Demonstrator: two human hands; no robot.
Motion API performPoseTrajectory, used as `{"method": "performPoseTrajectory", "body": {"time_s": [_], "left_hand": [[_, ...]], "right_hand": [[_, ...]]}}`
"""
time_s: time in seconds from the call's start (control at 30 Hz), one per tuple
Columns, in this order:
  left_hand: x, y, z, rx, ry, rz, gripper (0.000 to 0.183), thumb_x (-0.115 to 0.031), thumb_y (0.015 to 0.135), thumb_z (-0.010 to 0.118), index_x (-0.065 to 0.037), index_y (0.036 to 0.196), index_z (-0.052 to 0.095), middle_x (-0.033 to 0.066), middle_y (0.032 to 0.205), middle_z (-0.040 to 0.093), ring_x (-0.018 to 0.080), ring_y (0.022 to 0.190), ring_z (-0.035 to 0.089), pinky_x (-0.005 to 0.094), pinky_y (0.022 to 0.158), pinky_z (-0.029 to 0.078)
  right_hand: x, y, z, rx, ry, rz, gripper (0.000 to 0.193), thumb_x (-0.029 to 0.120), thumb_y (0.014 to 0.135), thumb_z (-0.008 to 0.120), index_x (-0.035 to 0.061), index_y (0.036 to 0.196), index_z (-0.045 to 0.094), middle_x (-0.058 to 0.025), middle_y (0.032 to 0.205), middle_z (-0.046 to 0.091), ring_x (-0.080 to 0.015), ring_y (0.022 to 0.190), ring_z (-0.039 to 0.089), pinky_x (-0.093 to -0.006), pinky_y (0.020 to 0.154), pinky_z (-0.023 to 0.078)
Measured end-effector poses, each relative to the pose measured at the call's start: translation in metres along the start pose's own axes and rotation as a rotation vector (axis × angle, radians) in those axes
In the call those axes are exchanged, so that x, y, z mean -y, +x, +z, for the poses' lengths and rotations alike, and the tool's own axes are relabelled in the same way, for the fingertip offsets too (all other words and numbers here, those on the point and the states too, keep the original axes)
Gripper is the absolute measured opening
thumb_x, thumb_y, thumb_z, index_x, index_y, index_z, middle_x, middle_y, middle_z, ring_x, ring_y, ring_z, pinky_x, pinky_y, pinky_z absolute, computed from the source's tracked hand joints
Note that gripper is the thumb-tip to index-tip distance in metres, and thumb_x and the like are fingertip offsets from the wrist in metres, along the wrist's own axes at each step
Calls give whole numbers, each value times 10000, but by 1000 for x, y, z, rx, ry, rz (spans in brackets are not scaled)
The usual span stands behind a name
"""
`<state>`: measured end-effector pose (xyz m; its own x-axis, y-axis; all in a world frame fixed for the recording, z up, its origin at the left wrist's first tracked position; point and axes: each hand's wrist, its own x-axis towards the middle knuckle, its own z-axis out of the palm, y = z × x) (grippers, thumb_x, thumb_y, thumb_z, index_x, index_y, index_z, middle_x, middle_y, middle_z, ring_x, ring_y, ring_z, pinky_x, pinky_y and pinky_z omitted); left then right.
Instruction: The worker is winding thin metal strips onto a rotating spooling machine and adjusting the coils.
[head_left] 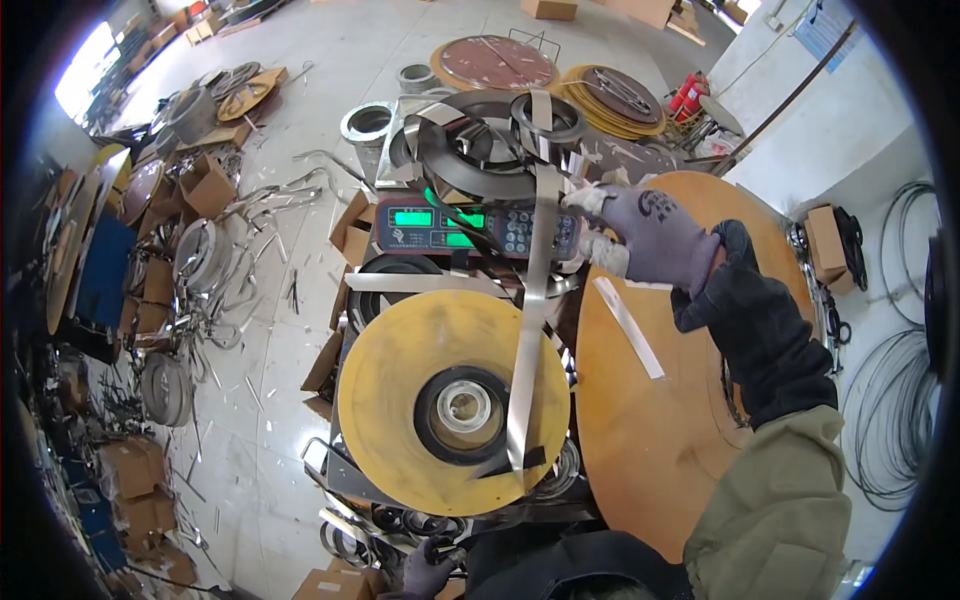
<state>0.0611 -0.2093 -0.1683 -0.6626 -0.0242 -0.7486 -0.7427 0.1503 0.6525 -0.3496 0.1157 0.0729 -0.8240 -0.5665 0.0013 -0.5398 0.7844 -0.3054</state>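
Note:
My right hand (660,232), in a grey-purple glove with whitish fingertips, reaches to the right end of a digital scale (478,229) with lit green displays. Its fingers are bent and pressed together; what lies between them cannot be made out. A shiny metal strip (533,310) runs beside those fingertips, from the coils above the scale down over a round yellow disc (390,400). Dark coils of metal strip (470,165) are heaped behind the display. My left hand (425,570), also gloved, is at the lower edge beside small dark coils (405,522). Its fingers are curled, their contents hidden.
A large orange-brown round board (650,430) stands at the right, with a pale strip (630,328) on it. Wire coils (885,420) hang along the right wall. Metal scraps (290,190) litter the left floor, near cardboard boxes (205,187). Red fire extinguishers (688,95) stand far right.

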Motion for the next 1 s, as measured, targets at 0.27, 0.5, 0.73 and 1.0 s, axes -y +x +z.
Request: {"method": "performPoseTrajectory", "body": {"time_s": [0.27, 0.5, 0.73, 1.0], "left_hand": [[-37, -25, 24, 10, 56, 33, 435, -195, 759, 747, 33, 1073, 551, 100, 943, 637, 142, 857, 619, 268, 739, 489], [-46, -45, 46, -34, 140, 112, 410, -171, 748, 741, 15, 1068, 566, 97, 966, 643, 138, 846, 618, 271, 724, 493], [-40, -47, 62, -45, 81, 136, 348, -117, 758, 730, 8, 1044, 578, 67, 896, 651, 123, 783, 620, 262, 642, 521], [-28, -44, 75, -94, 2, 162, 337, -48, 782, 686, -1, 1086, 549, 69, 895, 619, 119, 732, 595, 253, 629, 500]], "right_hand": [[73, -77, -21, -86, 191, -416, 317, 197, 800, 559, 28, 1067, 584, -136, 886, 626, -264, 830, 615, -371, 719, 491], [78, -132, -21, -17, 351, -486, 285, 156, 825, 513, 11, 1062, 573, -99, 1007, 621, -250, 899, 615, -384, 760, 504], [137, -181, -43, -328, 308, -285, 276, 236, 823, 533, 16, 983, 583, -37, 868, 609, -162, 788, 601, -318, 718, 500], [162, -214, -19, -542, 503, -323, 315, 227, 807, 551, 6, 1031, 556, -98, 907, 585, -214, 836, 587, -329, 761, 483]]}}
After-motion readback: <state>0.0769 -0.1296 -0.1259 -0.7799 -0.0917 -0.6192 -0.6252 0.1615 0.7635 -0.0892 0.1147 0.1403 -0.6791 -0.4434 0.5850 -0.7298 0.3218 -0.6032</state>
